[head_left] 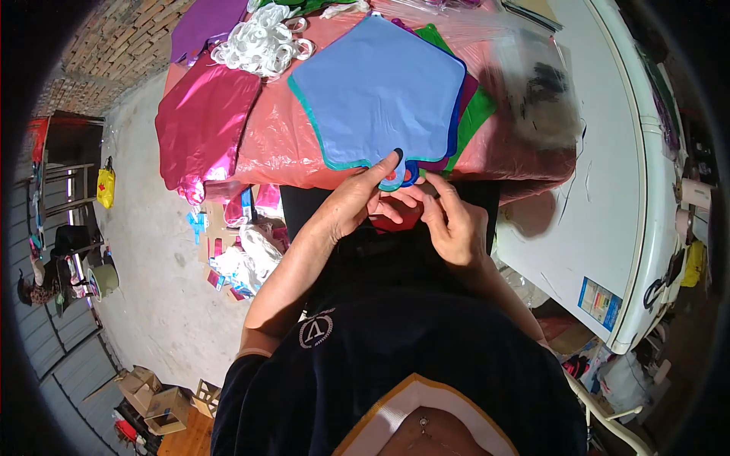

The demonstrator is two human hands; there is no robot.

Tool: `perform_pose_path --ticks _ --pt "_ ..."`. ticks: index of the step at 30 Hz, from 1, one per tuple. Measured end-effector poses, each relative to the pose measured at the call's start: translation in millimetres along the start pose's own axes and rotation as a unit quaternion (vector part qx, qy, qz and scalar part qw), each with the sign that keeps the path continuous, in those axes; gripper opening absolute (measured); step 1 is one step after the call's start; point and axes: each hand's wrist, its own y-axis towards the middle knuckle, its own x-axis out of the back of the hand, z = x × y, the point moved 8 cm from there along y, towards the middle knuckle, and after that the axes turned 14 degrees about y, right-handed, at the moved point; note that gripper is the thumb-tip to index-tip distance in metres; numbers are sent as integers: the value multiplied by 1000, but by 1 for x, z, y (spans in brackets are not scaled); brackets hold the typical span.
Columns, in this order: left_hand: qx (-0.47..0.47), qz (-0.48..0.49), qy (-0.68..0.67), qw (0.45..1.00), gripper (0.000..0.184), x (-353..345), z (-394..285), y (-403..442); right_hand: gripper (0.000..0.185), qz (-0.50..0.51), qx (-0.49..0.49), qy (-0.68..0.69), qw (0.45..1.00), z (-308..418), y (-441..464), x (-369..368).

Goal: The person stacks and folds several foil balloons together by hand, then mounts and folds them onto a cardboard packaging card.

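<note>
A flat, shiny blue pentagonal foil piece [380, 91] with teal and dark blue edging lies on top of others, its narrow tab pointing toward me. My left hand [353, 201] pinches that tab, thumb on top and the other fingers underneath. Beside the tab, a dark blue ring-shaped tab [412, 173] shows from a piece below. My right hand [456, 224] is close by on the right, its index fingertip at the tabs and its thumb a little apart from it; I see nothing held there. Green foil [475, 118] sticks out from under the blue piece.
Pink plastic-wrapped bundle [277, 148] supports the foil pieces. A magenta foil piece [205, 121] and a heap of white loops [262, 42] lie left. A white table [601, 190] stands right, with clear plastic bags [536, 91] beside the bundle. White strips [255, 254] fill a box lower left.
</note>
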Motion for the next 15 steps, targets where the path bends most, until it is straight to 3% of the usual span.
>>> perform_pose_path --ticks 4,7,12,15 --pt "23 -4 -19 1000 62 11 14 6 29 31 16 -52 998 11 10 -15" --pt "25 9 -50 998 61 11 10 2 27 23 10 71 997 6 4 -16" --pt "3 100 -67 993 59 -4 2 6 30 21 -150 127 980 -21 -10 -3" --pt "22 44 -82 995 58 2 11 12 28 8 -73 109 991 -16 -4 -14"
